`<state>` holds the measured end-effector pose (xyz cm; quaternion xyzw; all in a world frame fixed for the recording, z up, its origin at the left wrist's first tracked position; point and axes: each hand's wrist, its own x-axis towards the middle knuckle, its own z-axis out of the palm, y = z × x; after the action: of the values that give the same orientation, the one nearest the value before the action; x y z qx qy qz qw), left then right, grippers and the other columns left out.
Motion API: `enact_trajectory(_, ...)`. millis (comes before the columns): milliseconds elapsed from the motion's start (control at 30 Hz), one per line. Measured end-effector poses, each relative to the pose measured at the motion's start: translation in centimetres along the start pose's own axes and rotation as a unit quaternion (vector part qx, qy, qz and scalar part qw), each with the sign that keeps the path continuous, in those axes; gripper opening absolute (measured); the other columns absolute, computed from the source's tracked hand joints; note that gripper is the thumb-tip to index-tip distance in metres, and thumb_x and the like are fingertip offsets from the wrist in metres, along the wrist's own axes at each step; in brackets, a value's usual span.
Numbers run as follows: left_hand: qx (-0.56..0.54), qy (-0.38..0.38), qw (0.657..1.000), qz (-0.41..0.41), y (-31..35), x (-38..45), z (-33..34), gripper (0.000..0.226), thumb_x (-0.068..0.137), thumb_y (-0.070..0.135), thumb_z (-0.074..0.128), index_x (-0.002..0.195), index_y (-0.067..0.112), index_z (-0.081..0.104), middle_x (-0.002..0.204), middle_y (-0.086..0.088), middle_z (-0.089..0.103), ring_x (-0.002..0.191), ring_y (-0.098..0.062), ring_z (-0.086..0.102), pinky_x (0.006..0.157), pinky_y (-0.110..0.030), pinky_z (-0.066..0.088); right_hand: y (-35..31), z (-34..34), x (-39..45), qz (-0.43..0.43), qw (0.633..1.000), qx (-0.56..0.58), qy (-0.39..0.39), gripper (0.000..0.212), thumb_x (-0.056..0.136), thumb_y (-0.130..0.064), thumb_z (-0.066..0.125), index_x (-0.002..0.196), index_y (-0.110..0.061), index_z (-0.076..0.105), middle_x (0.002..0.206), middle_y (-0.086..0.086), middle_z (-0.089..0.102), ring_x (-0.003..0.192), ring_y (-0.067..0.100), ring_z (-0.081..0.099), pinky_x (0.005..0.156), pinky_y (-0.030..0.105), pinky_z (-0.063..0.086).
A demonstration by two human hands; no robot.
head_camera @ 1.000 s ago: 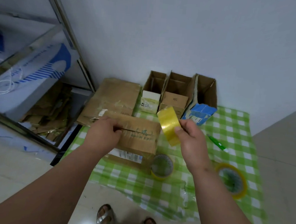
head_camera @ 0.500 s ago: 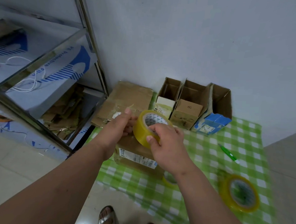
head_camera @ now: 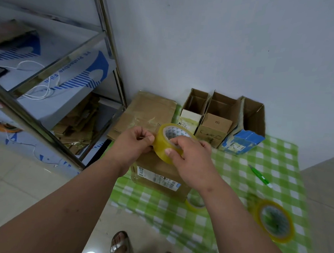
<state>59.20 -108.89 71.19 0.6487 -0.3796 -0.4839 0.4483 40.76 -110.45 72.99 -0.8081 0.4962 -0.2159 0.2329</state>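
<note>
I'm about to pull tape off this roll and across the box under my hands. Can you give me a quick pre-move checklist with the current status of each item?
1. Roll secured: right hand grips the tape roll, thumb on its outer face. Ok.
2. Tape end caught: left hand pinches at the roll's edge, but the free end itself is not visible. Cannot tell.
3. Box seated: cardboard box sits on the green checked cloth, directly below the roll. Ok.
4. Flaps closed: the hands hide the box top. Cannot tell.
5. Cutting tool nearby: green tool lies on the cloth to the right, untouched. Ok.
</note>
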Motion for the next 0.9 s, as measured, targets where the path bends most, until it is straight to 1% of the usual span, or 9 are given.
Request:
enact_trajectory(67, -0.017, 0.009, 1.0, -0.004, -0.2, 0.3, -0.2, 0.012, 0.096, 0.012, 0.06, 0.084, 0.012, 0.06, 0.11, -0.013, 0.068, 0.098, -0.021, 0.068, 0.084, -0.034, 0.059, 0.4, -0.6, 0.1, -0.002, 0.998, -0.038, -0.042, 0.016, 0.092, -0.05, 0.054, 0.097, -0.035, 0.056, 0.091, -0.018, 0.054, 0.096, 0.006, 0.047, 0.108, 0.039, 0.013)
enact_trajectory(200, 0.008, 0.037, 0.999, 0.013, -0.4, 0.6, -0.4, 0.019, 0.099, 0.016, 0.056, 0.08, 0.019, 0.057, 0.108, -0.007, 0.068, 0.104, -0.02, 0.066, 0.089, -0.04, 0.058, 1.0, -1.9, 0.5, -0.025, 0.984, -0.115, -0.134, 0.018, 0.09, -0.052, 0.054, 0.092, -0.037, 0.043, 0.09, -0.019, 0.046, 0.112, 0.01, 0.047, 0.115, 0.05, -0.001)
enact_trajectory(300, -0.003, 0.04, 0.999, 0.011, -0.3, 0.5, -0.1, 0.021, 0.102, 0.017, 0.051, 0.081, 0.019, 0.054, 0.11, -0.005, 0.068, 0.105, -0.021, 0.065, 0.093, -0.042, 0.056, 0.7, -2.5, 1.2, -0.036, 0.983, -0.121, -0.131, 0.02, 0.089, -0.055, 0.054, 0.092, -0.039, 0.043, 0.095, -0.017, 0.049, 0.113, 0.011, 0.047, 0.114, 0.05, 0.0)
enact_trajectory(400, -0.074, 0.034, 0.997, -0.011, 0.0, 0.6, -0.1, 0.021, 0.104, 0.016, 0.045, 0.084, 0.018, 0.049, 0.114, -0.006, 0.068, 0.109, -0.026, 0.064, 0.095, -0.042, 0.053, 0.3, -2.9, 2.0, -0.062, 0.986, -0.132, -0.085, 0.031, 0.085, -0.063, 0.055, 0.079, -0.035, 0.043, 0.079, -0.02, 0.046, 0.099, 0.011, 0.047, 0.11, 0.046, 0.009)
enact_trajectory(500, -0.133, 0.053, 0.989, -0.045, 0.0, 0.7, -0.6, 0.019, 0.104, 0.015, 0.045, 0.086, 0.016, 0.048, 0.119, -0.015, 0.066, 0.11, -0.028, 0.065, 0.087, -0.038, 0.054, 0.4, -4.3, 2.5, -0.045, 0.996, -0.069, -0.039, 0.043, 0.078, -0.072, 0.057, 0.068, -0.033, 0.042, 0.067, -0.016, 0.046, 0.077, 0.005, 0.042, 0.092, 0.036, 0.026)
enact_trajectory(600, -0.168, 0.058, 0.982, -0.065, -0.2, 0.8, -0.7, 0.018, 0.105, 0.015, 0.042, 0.088, 0.014, 0.046, 0.107, -0.017, 0.066, 0.094, -0.024, 0.07, 0.089, -0.042, 0.055, 0.8, -5.6, 2.5, 0.004, 0.997, 0.009, -0.079, 0.046, 0.071, -0.074, 0.062, 0.069, -0.03, 0.049, 0.064, -0.012, 0.048, 0.071, 0.009, 0.046, 0.065, 0.029, 0.034)
enact_trajectory(700, -0.178, 0.057, 0.979, -0.08, -0.1, 1.1, -0.4, 0.019, 0.106, 0.015, 0.038, 0.088, 0.015, 0.042, 0.102, -0.016, 0.064, 0.092, -0.028, 0.071, 0.094, -0.045, 0.054, 0.7, -5.6, 2.0, 0.028, 0.985, 0.061, -0.157, 0.035, 0.077, -0.066, 0.066, 0.073, -0.034, 0.051, 0.066, -0.014, 0.043, 0.062, 0.002, 0.042, 0.057, 0.023, 0.031)
enact_trajectory(800, -0.168, 0.051, 0.98, -0.089, 0.5, 1.4, -0.6, 0.016, 0.105, 0.013, 0.039, 0.09, 0.018, 0.04, 0.108, -0.019, 0.066, 0.089, -0.031, 0.071, 0.087, -0.042, 0.056, 0.4, -5.5, 2.0, 0.035, 0.97, 0.12, -0.209, 0.029, 0.088, -0.046, 0.066, 0.074, -0.023, 0.056, 0.067, -0.009, 0.047, 0.062, 0.009, 0.046, 0.061, 0.03, 0.037)
enact_trajectory(900, -0.115, 0.051, 0.989, -0.08, 1.1, 1.5, -0.7, 0.016, 0.105, 0.014, 0.039, 0.091, 0.02, 0.038, 0.109, -0.018, 0.069, 0.086, -0.029, 0.071, 0.075, -0.034, 0.056, 0.9, -5.9, 2.2, 0.068, 0.956, 0.187, -0.218, 0.02, 0.091, -0.029, 0.063, 0.089, -0.009, 0.064, 0.09, 0.012, 0.063, 0.084, 0.026, 0.062, 0.078, 0.044, 0.047)
